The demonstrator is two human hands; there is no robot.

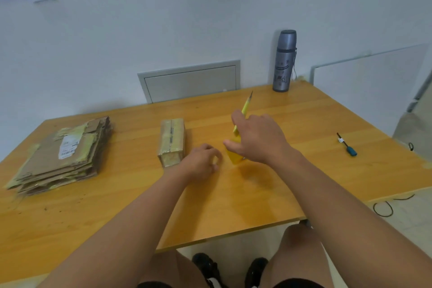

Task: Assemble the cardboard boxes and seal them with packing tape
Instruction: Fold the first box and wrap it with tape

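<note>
A small cardboard box (pixel 171 141), closed and wrapped in clear tape, lies on the wooden table (pixel 257 194) at its middle. My left hand (pixel 201 161) rests on the table just right of the box's near end, fingers loosely curled and holding nothing that I can see. Further right, my right hand (pixel 259 138) grips a yellow utility knife (pixel 244 110) above the table. Its blade is out and points up and away from me. A stack of flattened cardboard boxes (pixel 63 154) with old tape and a white label lies at the left.
A grey thermos flask (pixel 284 61) stands at the table's back edge by the wall. A small tool with a teal handle (pixel 347 145) lies at the right. My knees and black shoes show below the table's near edge. A cable lies on the floor at the right.
</note>
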